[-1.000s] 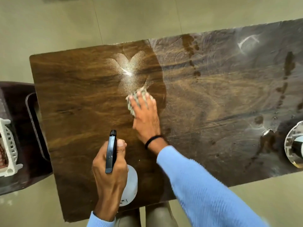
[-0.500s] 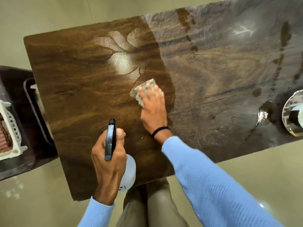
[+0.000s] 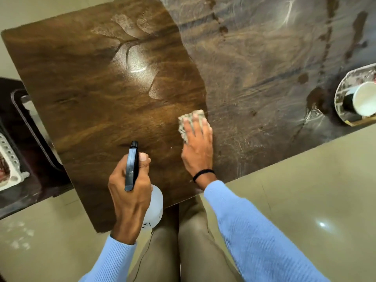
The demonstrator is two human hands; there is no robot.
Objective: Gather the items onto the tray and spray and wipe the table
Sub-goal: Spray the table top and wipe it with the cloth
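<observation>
Wooden table (image 3: 91,88): cloth (image 3: 190,119), tray (image 3: 340,92).

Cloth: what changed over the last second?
The right hand slid the cloth back across the table toward the near edge, away from the wet patch. Unchanged: its flat fingers press the cloth, and the left hand grips the bottle.

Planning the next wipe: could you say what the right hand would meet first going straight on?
Nothing, it seems: ahead of the right hand and cloth lies only wet table.
</observation>
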